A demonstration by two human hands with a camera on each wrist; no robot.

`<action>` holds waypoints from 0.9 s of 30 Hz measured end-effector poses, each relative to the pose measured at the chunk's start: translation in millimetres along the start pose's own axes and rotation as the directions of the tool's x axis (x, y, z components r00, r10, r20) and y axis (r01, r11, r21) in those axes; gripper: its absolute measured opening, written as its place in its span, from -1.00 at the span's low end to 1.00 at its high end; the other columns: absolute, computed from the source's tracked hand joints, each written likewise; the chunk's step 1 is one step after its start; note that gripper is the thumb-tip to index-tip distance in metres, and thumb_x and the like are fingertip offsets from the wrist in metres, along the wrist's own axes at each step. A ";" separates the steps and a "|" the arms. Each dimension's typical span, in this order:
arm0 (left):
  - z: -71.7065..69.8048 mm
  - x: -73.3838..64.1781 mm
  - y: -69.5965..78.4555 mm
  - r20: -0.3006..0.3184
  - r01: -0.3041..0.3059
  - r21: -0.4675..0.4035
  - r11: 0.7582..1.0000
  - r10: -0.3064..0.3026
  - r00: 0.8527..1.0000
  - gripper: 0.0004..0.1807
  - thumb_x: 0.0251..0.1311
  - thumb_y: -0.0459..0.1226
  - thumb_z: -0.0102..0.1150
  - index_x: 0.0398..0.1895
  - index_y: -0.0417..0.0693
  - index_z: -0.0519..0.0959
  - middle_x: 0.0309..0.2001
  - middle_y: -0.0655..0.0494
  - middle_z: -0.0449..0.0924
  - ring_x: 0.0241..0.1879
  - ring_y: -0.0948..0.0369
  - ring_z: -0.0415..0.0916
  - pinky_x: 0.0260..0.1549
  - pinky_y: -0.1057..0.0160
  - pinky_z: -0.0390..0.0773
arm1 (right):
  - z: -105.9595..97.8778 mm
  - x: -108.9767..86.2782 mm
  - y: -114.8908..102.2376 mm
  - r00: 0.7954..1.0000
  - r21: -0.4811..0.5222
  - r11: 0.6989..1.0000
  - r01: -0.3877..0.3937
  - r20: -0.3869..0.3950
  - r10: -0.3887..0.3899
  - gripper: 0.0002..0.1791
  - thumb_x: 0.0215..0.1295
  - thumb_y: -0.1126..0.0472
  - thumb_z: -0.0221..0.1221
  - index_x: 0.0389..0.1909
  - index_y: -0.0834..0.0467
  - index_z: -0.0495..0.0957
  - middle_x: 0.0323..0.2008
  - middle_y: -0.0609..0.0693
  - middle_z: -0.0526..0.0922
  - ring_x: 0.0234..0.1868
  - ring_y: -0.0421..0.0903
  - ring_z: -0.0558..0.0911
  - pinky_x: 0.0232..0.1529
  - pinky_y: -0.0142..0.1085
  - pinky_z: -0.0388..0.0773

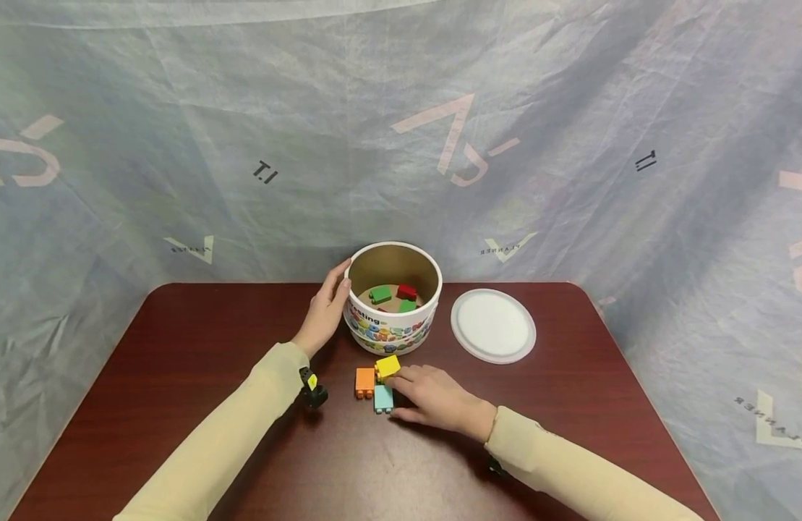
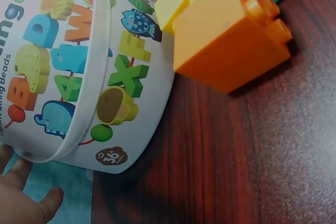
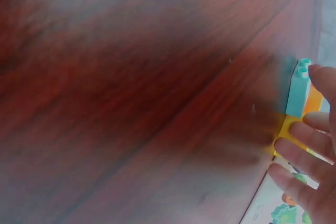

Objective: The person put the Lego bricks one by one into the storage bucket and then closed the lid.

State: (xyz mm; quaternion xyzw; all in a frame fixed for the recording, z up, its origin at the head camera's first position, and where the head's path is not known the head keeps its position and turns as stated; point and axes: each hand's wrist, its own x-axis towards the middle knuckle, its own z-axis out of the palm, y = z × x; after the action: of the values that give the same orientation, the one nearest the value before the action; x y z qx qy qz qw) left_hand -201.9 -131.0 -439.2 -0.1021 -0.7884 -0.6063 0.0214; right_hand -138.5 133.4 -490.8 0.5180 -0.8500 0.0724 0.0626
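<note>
A white printed bucket (image 1: 389, 335) stands upright at the back of the table, with green (image 1: 380, 294) and red (image 1: 406, 292) toy bricks inside. My left hand (image 1: 324, 307) rests against its left side near the rim, fingers fairly straight. In front of the bucket lie an orange toy brick (image 1: 364, 382), a yellow toy brick (image 1: 387, 366) and a light blue toy brick (image 1: 384, 398), close together. My right hand (image 1: 436, 398) is at their right side, fingertips at the yellow brick and thumb beside the light blue brick (image 3: 298, 93). Its fingers look spread and relaxed in the right wrist view.
A round white lid (image 1: 493, 325) lies flat on the dark red wooden table (image 1: 212, 376), right of the bucket. Behind the table hangs a grey printed cloth (image 1: 348, 145). The bucket's pale handle (image 2: 97, 61) hangs down across its printed side.
</note>
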 end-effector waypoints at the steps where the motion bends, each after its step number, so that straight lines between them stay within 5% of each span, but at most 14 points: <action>1: -0.3 -0.8 1.0 -0.001 0.002 0.001 1.000 -0.002 1.000 -0.40 0.70 -0.13 -0.22 0.70 0.08 0.04 0.65 -0.05 0.03 0.59 -0.08 0.07 0.49 -0.23 0.18 | 0.3 0.5 -0.3 1.000 -0.003 1.000 -0.004 0.003 0.004 -0.52 0.39 -0.09 0.35 0.17 0.12 0.64 0.02 -0.06 0.67 -0.02 -0.14 0.66 0.03 -0.23 0.66; 7: 0.4 -0.2 -0.1 -0.001 0.003 0.000 1.000 -0.003 1.000 -0.40 0.70 -0.12 -0.22 0.70 0.09 0.05 0.65 -0.05 0.03 0.59 -0.08 0.07 0.49 -0.22 0.20 | 1.0 2.1 -0.7 0.999 -0.008 1.000 -0.026 0.033 0.026 -0.52 0.37 -0.10 0.37 0.16 0.11 0.65 0.03 -0.07 0.67 -0.01 -0.14 0.65 0.05 -0.23 0.65; 15: 1.9 13.6 -32.8 -0.022 -0.003 0.006 1.000 0.003 1.000 -0.41 0.70 -0.04 -0.23 0.69 0.31 0.05 0.66 0.06 0.02 0.60 -0.04 0.07 0.49 -0.24 0.18 | 4.9 2.6 -0.9 1.000 0.005 1.000 -0.031 0.001 0.031 -0.56 0.38 -0.09 0.36 0.12 0.10 0.66 -0.01 -0.08 0.68 -0.04 -0.15 0.64 0.01 -0.26 0.65; 27: -4.4 14.7 -32.4 -0.005 -0.021 0.027 0.999 0.021 1.000 -0.41 0.65 0.06 -0.16 0.66 0.37 0.13 0.64 0.17 0.09 0.57 0.06 0.16 0.49 -0.11 0.25 | 6.5 2.8 -2.2 0.999 -0.022 0.999 -0.039 -0.022 0.039 -0.56 0.36 -0.11 0.37 0.07 0.11 0.66 -0.08 -0.09 0.66 -0.10 -0.16 0.63 -0.07 -0.28 0.65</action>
State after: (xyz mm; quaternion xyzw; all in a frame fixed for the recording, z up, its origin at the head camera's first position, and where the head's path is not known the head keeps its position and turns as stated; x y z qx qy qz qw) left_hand -222.7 -141.1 -466.5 -0.1083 -0.7953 -0.5956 0.0313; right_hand -138.0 128.7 -496.5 0.4998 -0.8600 0.0697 0.0761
